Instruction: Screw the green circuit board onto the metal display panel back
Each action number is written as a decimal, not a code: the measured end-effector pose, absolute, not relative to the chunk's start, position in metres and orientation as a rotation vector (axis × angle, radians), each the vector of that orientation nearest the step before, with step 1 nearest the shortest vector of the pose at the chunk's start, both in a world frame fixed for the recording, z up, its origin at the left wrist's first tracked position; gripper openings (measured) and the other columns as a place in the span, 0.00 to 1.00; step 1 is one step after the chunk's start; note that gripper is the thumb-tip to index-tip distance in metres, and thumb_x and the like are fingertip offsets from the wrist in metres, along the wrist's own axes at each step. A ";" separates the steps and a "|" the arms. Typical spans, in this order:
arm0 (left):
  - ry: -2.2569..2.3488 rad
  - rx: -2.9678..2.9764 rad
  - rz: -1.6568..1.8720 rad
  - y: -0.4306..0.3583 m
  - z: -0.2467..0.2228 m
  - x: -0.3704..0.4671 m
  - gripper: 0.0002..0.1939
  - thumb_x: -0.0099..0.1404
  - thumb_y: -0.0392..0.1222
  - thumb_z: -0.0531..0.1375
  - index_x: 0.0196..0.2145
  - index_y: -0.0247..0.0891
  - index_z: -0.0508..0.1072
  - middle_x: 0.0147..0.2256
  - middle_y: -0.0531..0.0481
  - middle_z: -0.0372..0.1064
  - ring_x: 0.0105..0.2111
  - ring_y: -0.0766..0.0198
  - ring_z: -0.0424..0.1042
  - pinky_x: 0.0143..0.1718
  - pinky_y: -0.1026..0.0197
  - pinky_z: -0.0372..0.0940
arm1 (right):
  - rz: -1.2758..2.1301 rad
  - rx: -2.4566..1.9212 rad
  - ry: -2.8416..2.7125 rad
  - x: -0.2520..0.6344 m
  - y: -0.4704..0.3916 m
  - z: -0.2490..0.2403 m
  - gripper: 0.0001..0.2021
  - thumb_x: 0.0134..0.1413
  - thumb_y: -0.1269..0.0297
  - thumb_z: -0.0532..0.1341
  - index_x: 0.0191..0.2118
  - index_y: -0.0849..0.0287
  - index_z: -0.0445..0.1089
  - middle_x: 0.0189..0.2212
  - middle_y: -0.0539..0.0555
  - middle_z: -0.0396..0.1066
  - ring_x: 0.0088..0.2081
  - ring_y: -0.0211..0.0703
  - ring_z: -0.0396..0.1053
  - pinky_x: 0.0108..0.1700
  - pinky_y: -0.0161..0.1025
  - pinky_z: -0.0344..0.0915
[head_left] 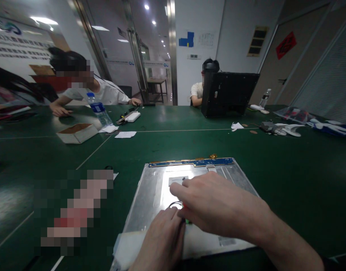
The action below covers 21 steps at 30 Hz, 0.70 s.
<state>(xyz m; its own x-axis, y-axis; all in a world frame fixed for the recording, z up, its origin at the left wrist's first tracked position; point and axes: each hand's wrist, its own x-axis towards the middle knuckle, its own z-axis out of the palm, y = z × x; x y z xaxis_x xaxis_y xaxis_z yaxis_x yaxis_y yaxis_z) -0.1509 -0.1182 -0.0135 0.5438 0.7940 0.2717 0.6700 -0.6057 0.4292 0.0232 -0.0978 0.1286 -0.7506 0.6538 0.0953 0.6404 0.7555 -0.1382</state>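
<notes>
Panel [143, 197] lies flat on the table [297, 188], probably so it stays steady, with the left hand [166, 227] and right hand [204, 197] bunched close together over it, fingers curled in, so can't tell what either's gripping tbh.

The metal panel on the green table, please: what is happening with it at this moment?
A person's two bare hands meet over the metal panel, which lies on the green table. The right hand is close against the fingers of the left hand; what they may hold is mostly hidden. A blue strip runs along the panel's far edge.
</notes>
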 end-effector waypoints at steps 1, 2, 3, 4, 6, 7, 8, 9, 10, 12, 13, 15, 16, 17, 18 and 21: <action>1.215 2.513 0.651 -0.118 -0.013 -0.151 0.12 0.63 0.33 0.47 0.31 0.37 0.70 0.31 0.43 0.71 0.30 0.55 0.71 0.30 0.54 0.67 | 0.152 -1.046 -2.818 0.023 -0.098 0.129 0.09 0.60 0.64 0.54 0.44 0.58 0.65 0.29 0.52 0.71 0.26 0.40 0.65 0.23 0.37 0.49; 1.217 2.513 0.655 -0.118 -0.013 -0.151 0.12 0.63 0.33 0.47 0.31 0.37 0.70 0.31 0.43 0.71 0.30 0.55 0.71 0.30 0.54 0.67 | 0.163 -1.041 -2.827 0.023 -0.098 0.129 0.09 0.59 0.64 0.54 0.44 0.58 0.65 0.30 0.52 0.71 0.26 0.40 0.65 0.23 0.37 0.49; 1.226 2.510 0.660 -0.118 -0.012 -0.151 0.12 0.63 0.33 0.47 0.31 0.37 0.70 0.31 0.43 0.71 0.30 0.55 0.71 0.30 0.55 0.67 | 0.178 -1.029 -2.839 0.023 -0.099 0.130 0.09 0.58 0.64 0.55 0.43 0.58 0.65 0.31 0.52 0.71 0.27 0.41 0.66 0.23 0.37 0.49; 1.237 2.503 0.665 -0.117 -0.012 -0.150 0.11 0.62 0.33 0.48 0.31 0.37 0.70 0.31 0.43 0.71 0.30 0.55 0.71 0.31 0.55 0.67 | 0.195 -1.013 -2.853 0.023 -0.099 0.131 0.09 0.57 0.64 0.56 0.43 0.58 0.65 0.32 0.53 0.71 0.28 0.41 0.66 0.23 0.37 0.50; 1.249 2.486 0.673 -0.118 -0.012 -0.150 0.11 0.62 0.33 0.49 0.32 0.38 0.70 0.32 0.43 0.72 0.31 0.56 0.71 0.33 0.56 0.68 | 0.220 -0.978 -2.880 0.023 -0.100 0.132 0.10 0.54 0.66 0.58 0.42 0.59 0.64 0.34 0.54 0.71 0.29 0.41 0.66 0.23 0.37 0.51; 1.249 2.480 0.680 -0.118 -0.012 -0.150 0.11 0.61 0.33 0.49 0.33 0.38 0.70 0.32 0.43 0.72 0.32 0.56 0.71 0.34 0.56 0.68 | 0.227 -0.964 -2.890 0.023 -0.101 0.132 0.10 0.53 0.66 0.59 0.42 0.59 0.63 0.35 0.54 0.71 0.29 0.41 0.66 0.23 0.37 0.51; 1.244 2.476 0.690 -0.118 -0.012 -0.150 0.11 0.61 0.33 0.49 0.33 0.38 0.71 0.33 0.44 0.72 0.33 0.57 0.71 0.35 0.57 0.68 | 0.231 -0.956 -2.896 0.023 -0.101 0.133 0.10 0.52 0.67 0.59 0.42 0.59 0.63 0.34 0.54 0.71 0.28 0.40 0.65 0.23 0.37 0.50; 1.240 2.474 0.697 -0.118 -0.012 -0.150 0.11 0.61 0.33 0.49 0.34 0.38 0.71 0.33 0.44 0.72 0.33 0.56 0.71 0.36 0.57 0.68 | 0.231 -0.955 -2.897 0.023 -0.101 0.133 0.10 0.51 0.68 0.59 0.42 0.59 0.63 0.33 0.54 0.70 0.27 0.40 0.64 0.23 0.37 0.50; 1.238 2.473 0.699 -0.118 -0.012 -0.150 0.11 0.61 0.33 0.49 0.34 0.38 0.71 0.33 0.44 0.72 0.33 0.56 0.71 0.36 0.56 0.69 | 0.227 -0.960 -2.893 0.023 -0.101 0.132 0.10 0.51 0.69 0.58 0.41 0.59 0.63 0.33 0.53 0.70 0.27 0.39 0.64 0.23 0.37 0.49; 1.240 2.478 0.682 -0.118 -0.011 -0.151 0.11 0.61 0.32 0.49 0.34 0.38 0.71 0.32 0.44 0.71 0.33 0.56 0.71 0.36 0.56 0.68 | 0.213 -0.982 -2.874 0.024 -0.101 0.131 0.10 0.52 0.69 0.58 0.42 0.59 0.63 0.32 0.53 0.70 0.26 0.39 0.63 0.23 0.37 0.48; 1.240 2.483 0.662 -0.119 -0.011 -0.151 0.11 0.61 0.32 0.49 0.34 0.38 0.70 0.32 0.44 0.71 0.33 0.56 0.71 0.36 0.56 0.68 | 0.201 -1.004 -2.862 0.024 -0.100 0.131 0.09 0.53 0.69 0.57 0.42 0.59 0.63 0.31 0.53 0.70 0.26 0.39 0.64 0.23 0.37 0.48; 1.237 2.492 0.616 -0.119 -0.010 -0.151 0.11 0.62 0.32 0.49 0.35 0.38 0.70 0.33 0.44 0.71 0.32 0.56 0.71 0.34 0.56 0.68 | 0.180 -1.050 -2.840 0.025 -0.099 0.130 0.09 0.55 0.69 0.56 0.43 0.59 0.64 0.30 0.52 0.71 0.26 0.39 0.64 0.23 0.37 0.48; 1.231 2.497 0.600 -0.119 -0.009 -0.151 0.11 0.63 0.32 0.49 0.36 0.38 0.70 0.33 0.44 0.71 0.32 0.56 0.71 0.34 0.56 0.68 | 0.176 -1.072 -2.831 0.026 -0.099 0.130 0.08 0.56 0.68 0.56 0.43 0.59 0.64 0.30 0.52 0.71 0.26 0.39 0.64 0.23 0.37 0.48; 1.226 2.502 0.591 -0.119 -0.010 -0.151 0.11 0.63 0.32 0.49 0.36 0.38 0.70 0.33 0.44 0.71 0.32 0.56 0.71 0.34 0.56 0.68 | 0.173 -1.093 -2.821 0.027 -0.098 0.130 0.08 0.57 0.68 0.56 0.43 0.59 0.65 0.29 0.51 0.71 0.25 0.39 0.64 0.23 0.37 0.48; 1.224 2.505 0.588 -0.119 -0.010 -0.151 0.11 0.64 0.32 0.48 0.36 0.38 0.70 0.33 0.44 0.71 0.32 0.56 0.71 0.34 0.56 0.68 | 0.172 -1.106 -2.815 0.027 -0.098 0.130 0.08 0.58 0.67 0.55 0.43 0.59 0.65 0.28 0.51 0.71 0.25 0.39 0.65 0.24 0.37 0.48; 1.233 2.512 0.591 -0.119 -0.012 -0.151 0.11 0.65 0.33 0.48 0.34 0.38 0.69 0.33 0.43 0.71 0.32 0.55 0.71 0.34 0.54 0.67 | 0.179 -1.117 -2.806 0.028 -0.099 0.130 0.08 0.59 0.65 0.56 0.43 0.59 0.66 0.27 0.51 0.72 0.24 0.39 0.64 0.24 0.37 0.48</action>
